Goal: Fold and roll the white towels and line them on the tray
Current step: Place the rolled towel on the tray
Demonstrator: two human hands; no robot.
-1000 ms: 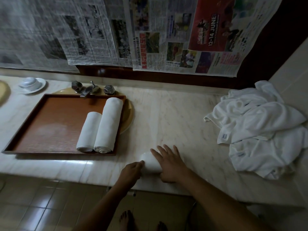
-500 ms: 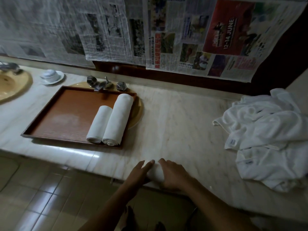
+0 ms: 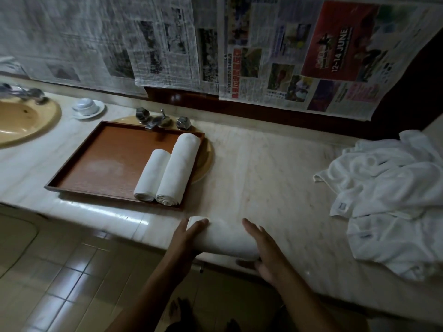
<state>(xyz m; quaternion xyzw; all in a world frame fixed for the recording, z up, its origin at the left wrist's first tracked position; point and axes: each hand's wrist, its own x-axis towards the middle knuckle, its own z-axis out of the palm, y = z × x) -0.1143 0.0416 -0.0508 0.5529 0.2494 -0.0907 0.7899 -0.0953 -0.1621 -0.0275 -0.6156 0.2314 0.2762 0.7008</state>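
**Third roll at the near edge: firm it up, then move it to the tray**

Head view only.

- The rolled towel [image 3: 225,238] is lying at the near edge of the table [image 3: 263,168], just right of the tray's near right corner and slanting far-left to near-right.
- My read is that rolling is done or nearly done, so the step in hand is firming and lifting.

Doing it well:
- Squeezing evenly from both ends, so the layers aren't telescoping.
- Keeping the loose flap underneath when setting it down.
- Lifting with both ends level. A soft roll carried by one end is probably sagging or unwinding.
- Landing it on the bare tray [image 3: 96,161] floor just left of the short roll [image 3: 152,174], touching it and parallel to it.
- Lining its near end up with the others along the tray's near rim. The short roll and the long roll [image 3: 178,168] are sitting at the tray's right side, touching each other.
- Risk: the roll is sitting right on the near edge, so a slip is likely dropping it to the floor.

Pose:
- The left grip [image 3: 189,238] is cupping the roll's far-left end, with one digit curling over the top.
- The right grip [image 3: 266,255] is spread, fingers straight and pointing away along the roll's right side. Its thumb is reaching under the near end. It is pressing, not pinching.
- Both forearms are coming in over the near edge and converging on the roll.

The loose pile [image 3: 388,200] is waiting at the table's right edge, well apart.
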